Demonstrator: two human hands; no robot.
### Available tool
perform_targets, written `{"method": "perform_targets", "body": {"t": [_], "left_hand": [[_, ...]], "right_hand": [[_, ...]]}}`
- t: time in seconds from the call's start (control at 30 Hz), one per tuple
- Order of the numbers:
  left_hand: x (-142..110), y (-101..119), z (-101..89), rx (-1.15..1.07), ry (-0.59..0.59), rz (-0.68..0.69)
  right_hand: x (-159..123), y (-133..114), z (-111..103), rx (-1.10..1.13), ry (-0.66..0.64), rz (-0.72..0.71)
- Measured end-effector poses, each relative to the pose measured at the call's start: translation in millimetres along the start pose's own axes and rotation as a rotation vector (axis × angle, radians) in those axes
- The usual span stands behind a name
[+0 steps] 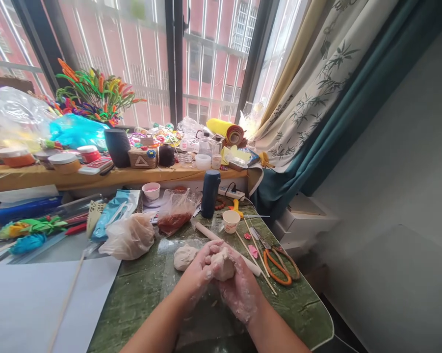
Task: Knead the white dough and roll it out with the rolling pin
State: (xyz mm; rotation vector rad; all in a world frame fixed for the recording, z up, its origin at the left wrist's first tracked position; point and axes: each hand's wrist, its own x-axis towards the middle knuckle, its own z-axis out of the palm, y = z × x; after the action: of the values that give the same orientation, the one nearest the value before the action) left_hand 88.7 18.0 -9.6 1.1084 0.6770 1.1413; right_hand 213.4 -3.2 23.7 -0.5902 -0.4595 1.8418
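The pale lump [222, 267] sits between the hands, left hand [199, 267] and right hand [246, 290] cupped closely around it, over the desk [142, 304]. Just beside them, at nine o'clock, lies a second lump [183, 258]. A rod [253, 266] slants behind the hands. Scissors [268, 247] lie at three o'clock; a cup [231, 223] stands near twelve, a bottle [210, 194] farther off toward eleven.
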Motion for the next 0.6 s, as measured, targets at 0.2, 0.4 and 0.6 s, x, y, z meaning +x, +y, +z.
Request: {"method": "perform_targets", "body": {"t": [0.2, 0.4, 0.6], "left_hand": [[-6.7, 13.8, 7.8, -0.026, -0.022, -0.059], [-4.7, 4.4, 7.3, 0.034, 0.047, -0.019], [-3.7, -4.5, -1.9, 0.337, 0.054, -0.014]], "right_hand": [[5.7, 7.8, -6.7, -0.212, 0.040, -0.029], [18.7, 22.6, -11.1, -0.240, 0.197, -0.050], [22.4, 35.2, -20.7, -0.180, 0.265, -0.110]]}}
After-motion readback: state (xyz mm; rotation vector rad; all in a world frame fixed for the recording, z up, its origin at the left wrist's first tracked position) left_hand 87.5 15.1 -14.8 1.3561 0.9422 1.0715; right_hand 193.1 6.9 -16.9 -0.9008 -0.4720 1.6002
